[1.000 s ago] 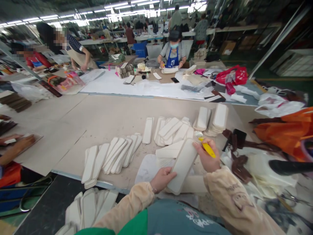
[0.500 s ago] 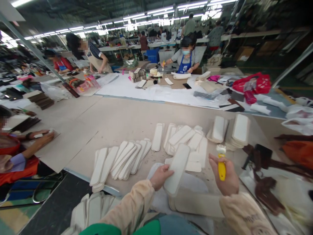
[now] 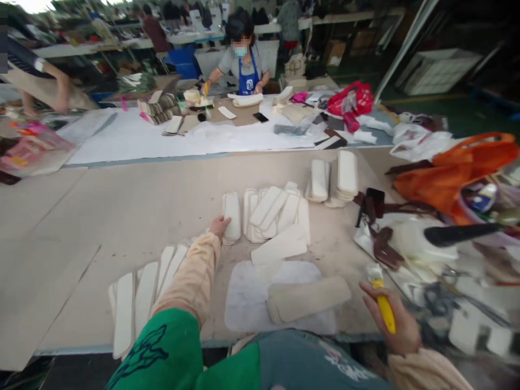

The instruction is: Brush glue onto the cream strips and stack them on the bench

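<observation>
My left hand (image 3: pixel 220 226) is stretched forward, its fingers closed on the edge of a white rounded panel (image 3: pixel 233 212) that lies on a short stack of like pieces. To the right of it, more white panels (image 3: pixel 271 208) lie in an overlapping pile. In my right hand (image 3: pixel 402 327) is a yellow-handled brush (image 3: pixel 385 311), bristles pointing away from me, held low at the right side. Between my hands, a stack of beige panels (image 3: pixel 311 295) rests on a pale sheet (image 3: pixel 244 292). Fanned white panels (image 3: pixel 124 314) are partly hidden behind my left sleeve.
Upright panel stacks (image 3: pixel 346 173) stand at the back right. An orange bag (image 3: pixel 430 176), brown straps (image 3: pixel 384 246) and loose scraps crowd the right side. Across the white-covered table (image 3: pixel 134 141), a co-worker in a blue apron (image 3: pixel 248 76) holds a brush.
My left hand has moved forward and left, from the panel it held up to the stack. That panel is out of the hand. My view has turned right and down; the brush stays in my right hand.
</observation>
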### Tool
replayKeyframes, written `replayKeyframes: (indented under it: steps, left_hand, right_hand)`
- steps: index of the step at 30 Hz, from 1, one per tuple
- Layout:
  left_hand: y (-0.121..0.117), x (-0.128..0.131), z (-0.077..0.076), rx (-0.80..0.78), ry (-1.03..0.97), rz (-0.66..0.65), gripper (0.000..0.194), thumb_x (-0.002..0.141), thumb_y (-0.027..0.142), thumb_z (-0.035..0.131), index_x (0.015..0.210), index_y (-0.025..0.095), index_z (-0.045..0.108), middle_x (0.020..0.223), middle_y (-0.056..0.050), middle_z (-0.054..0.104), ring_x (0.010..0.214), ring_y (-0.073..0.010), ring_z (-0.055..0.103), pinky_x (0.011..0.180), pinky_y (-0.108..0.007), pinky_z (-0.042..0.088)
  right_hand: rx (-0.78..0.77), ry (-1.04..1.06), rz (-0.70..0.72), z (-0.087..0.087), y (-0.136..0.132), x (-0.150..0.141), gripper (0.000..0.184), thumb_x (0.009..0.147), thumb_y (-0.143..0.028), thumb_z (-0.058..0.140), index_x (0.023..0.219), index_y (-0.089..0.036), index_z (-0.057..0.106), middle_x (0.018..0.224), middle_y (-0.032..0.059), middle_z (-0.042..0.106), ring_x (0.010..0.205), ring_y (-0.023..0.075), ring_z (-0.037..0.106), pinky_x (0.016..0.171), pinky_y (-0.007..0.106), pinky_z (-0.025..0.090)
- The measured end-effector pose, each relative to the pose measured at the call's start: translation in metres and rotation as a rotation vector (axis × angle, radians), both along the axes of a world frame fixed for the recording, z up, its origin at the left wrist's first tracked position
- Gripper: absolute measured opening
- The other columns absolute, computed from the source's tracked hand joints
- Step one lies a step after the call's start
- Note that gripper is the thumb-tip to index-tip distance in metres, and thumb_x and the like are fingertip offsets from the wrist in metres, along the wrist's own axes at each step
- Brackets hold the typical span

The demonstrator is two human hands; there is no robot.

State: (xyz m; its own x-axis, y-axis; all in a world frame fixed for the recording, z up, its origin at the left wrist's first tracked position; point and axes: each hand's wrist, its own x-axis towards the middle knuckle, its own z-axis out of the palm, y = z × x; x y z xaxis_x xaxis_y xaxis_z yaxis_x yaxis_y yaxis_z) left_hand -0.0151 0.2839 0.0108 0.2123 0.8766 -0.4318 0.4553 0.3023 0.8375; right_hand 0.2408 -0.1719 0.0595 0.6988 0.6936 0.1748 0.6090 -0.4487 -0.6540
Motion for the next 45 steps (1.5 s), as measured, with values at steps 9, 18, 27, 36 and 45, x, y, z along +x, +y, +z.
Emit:
replayKeyframes:
  steps: [9, 18, 27, 36, 45]
  left_hand:
    - [-0.088, -0.003, -0.014, 0.637, 0.328, -0.377, 0.046, 0.076, 0.041, 0.066, 0.114, 0.016, 0.059, 0.127, -0.016, 0.054, 0.125, -0.0322, 0.046, 0.105, -0.049, 0.038]
    - [-0.286, -0.019, -0.03, 0.59, 0.174, -0.817, 0.095, 0.056, 0.06, 0.079, 0.133, 0.016, 0.045, 0.129, -0.018, 0.048, 0.118, -0.0336, 0.047, 0.101, -0.054, 0.041]
    - [-0.299, -0.018, -0.036, 0.627, 0.278, -0.79, 0.085, 0.055, 0.049, 0.081, 0.128, 0.019, 0.049, 0.126, -0.015, 0.051, 0.115, -0.0342, 0.048, 0.1, -0.057, 0.038]
    - [-0.302, -0.022, -0.04, 0.634, 0.289, -0.815, 0.076, 0.063, 0.045, 0.075, 0.13, 0.019, 0.049, 0.128, -0.015, 0.052, 0.116, -0.0322, 0.05, 0.1, -0.052, 0.04]
    - [-0.301, -0.022, -0.039, 0.674, 0.334, -0.837, 0.071, 0.067, 0.042, 0.072, 0.131, 0.019, 0.05, 0.131, -0.016, 0.053, 0.117, -0.0331, 0.051, 0.1, -0.054, 0.04]
  right_hand:
    - [0.061, 0.393, -0.072, 0.005, -0.025, -0.029, 0.035, 0.089, -0.048, 0.051, 0.105, -0.018, 0.061, 0.069, 0.0046, 0.064, 0.061, 0.0194, 0.061, 0.06, 0.033, 0.051]
    - [0.009, 0.898, 0.201, -0.021, -0.001, -0.053, 0.035, 0.092, -0.051, 0.042, 0.1, -0.02, 0.056, 0.049, -0.0056, 0.04, 0.046, 0.0134, 0.039, 0.048, 0.028, 0.032]
    - [-0.14, 1.011, 0.459, -0.03, 0.041, -0.077, 0.034, 0.093, -0.052, 0.038, 0.098, -0.022, 0.052, 0.048, -0.0081, 0.047, 0.046, 0.0122, 0.043, 0.052, 0.025, 0.037]
    - [-0.212, 0.913, 0.495, -0.053, 0.059, -0.092, 0.029, 0.092, -0.047, 0.038, 0.092, -0.023, 0.055, 0.048, -0.007, 0.049, 0.045, 0.0128, 0.047, 0.053, 0.025, 0.041]
    - [-0.235, 0.777, 0.231, -0.041, 0.034, -0.05, 0.033, 0.089, -0.05, 0.041, 0.09, -0.022, 0.058, 0.052, -0.0057, 0.052, 0.05, 0.0141, 0.052, 0.054, 0.026, 0.044]
